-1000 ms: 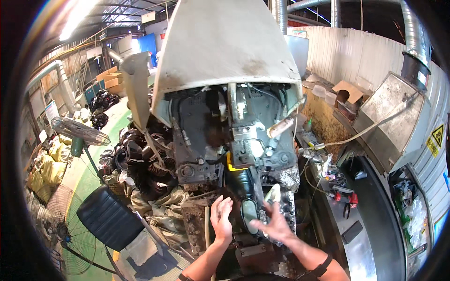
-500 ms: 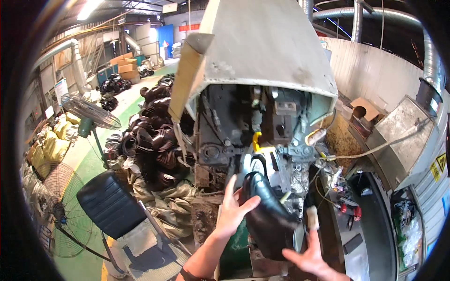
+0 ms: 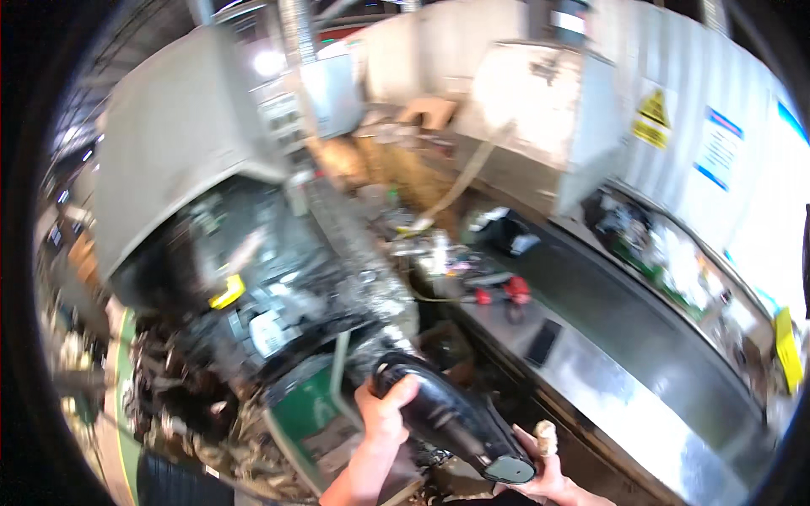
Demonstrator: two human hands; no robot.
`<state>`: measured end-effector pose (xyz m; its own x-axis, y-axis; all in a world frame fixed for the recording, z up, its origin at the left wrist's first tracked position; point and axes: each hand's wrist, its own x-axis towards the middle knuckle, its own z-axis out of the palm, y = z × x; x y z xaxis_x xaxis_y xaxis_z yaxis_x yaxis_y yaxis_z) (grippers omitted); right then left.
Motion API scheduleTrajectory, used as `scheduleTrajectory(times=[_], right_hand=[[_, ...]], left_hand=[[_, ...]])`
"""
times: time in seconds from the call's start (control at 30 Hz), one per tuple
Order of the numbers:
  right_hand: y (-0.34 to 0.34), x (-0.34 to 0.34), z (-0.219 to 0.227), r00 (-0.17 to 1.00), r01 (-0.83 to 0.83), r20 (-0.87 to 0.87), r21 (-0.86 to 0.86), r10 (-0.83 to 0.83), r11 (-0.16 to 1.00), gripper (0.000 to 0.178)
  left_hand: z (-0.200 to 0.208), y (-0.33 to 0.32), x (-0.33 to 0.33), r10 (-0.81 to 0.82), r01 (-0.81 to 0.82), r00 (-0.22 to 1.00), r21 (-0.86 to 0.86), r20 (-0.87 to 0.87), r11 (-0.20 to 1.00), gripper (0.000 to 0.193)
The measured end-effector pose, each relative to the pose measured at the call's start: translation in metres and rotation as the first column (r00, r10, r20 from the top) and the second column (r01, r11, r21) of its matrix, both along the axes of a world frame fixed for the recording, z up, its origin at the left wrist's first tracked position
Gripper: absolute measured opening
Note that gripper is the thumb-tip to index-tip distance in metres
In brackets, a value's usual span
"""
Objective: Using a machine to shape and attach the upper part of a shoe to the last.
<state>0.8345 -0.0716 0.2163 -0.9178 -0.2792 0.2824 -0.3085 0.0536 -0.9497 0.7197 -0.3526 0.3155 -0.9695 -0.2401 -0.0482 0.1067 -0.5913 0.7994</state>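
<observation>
A glossy black leather boot (image 3: 451, 419) is held between my two hands, slanting down to the right. My left hand (image 3: 384, 413) grips its upper-left end, thumb lying over the top. At the lower-right end, which shows a flat greenish face, my right hand (image 3: 544, 472) closes round the side and underneath; some of its fingers are hidden. One finger of that hand wears a pale wrap. To the left stands a grey-hooded machine (image 3: 190, 126) with a yellow part (image 3: 226, 292) inside its dark opening, blurred by motion.
Beyond my right hand runs a dark conveyor belt (image 3: 624, 320) with a metal edge. On that edge lie a black phone-like slab (image 3: 544, 341) and a red-handled tool (image 3: 515, 291). A green panel (image 3: 308, 413) sits below the machine. Warning signs (image 3: 651, 118) hang on the white wall.
The boot has come away from the machine in both hands and now slants downward. My view has swung right, so the machine sits at the left and the conveyor belt fills the right.
</observation>
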Motion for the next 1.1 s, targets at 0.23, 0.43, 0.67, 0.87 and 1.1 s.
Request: scheduleTrajectory(times=[0.23,0.43,0.67,0.87,1.1], right_hand=[[0.129,-0.003,0.045,0.691,0.721,0.209,-0.129,-0.692,0.681,0.093],[0.389,0.018,-0.049,0.3,0.936,0.633,-0.34,-0.713,0.092,0.054],[0.661,0.134,-0.108,-0.031,0.958,0.452,-0.24,-0.892,-0.155,0.05],[0.672,0.125,-0.153,-0.528,0.802,-0.151,0.234,-0.836,-0.549,0.086],[0.319,-0.075,-0.152,0.427,0.78,0.38,0.305,-0.821,0.547,0.029]], left_hand=[[-0.094,0.208,-0.066,-0.429,0.385,0.776,0.191,0.462,0.903,0.048],[-0.142,0.284,-0.056,-0.714,0.823,0.566,-0.238,0.413,0.515,0.066],[-0.212,0.169,-0.046,-0.31,0.707,0.672,-0.458,0.673,0.538,0.028],[-0.21,0.137,-0.067,-0.074,0.663,0.668,-0.547,0.741,0.51,0.028],[-0.213,0.287,-0.197,-0.377,0.435,0.885,-0.776,0.274,0.456,0.033]])
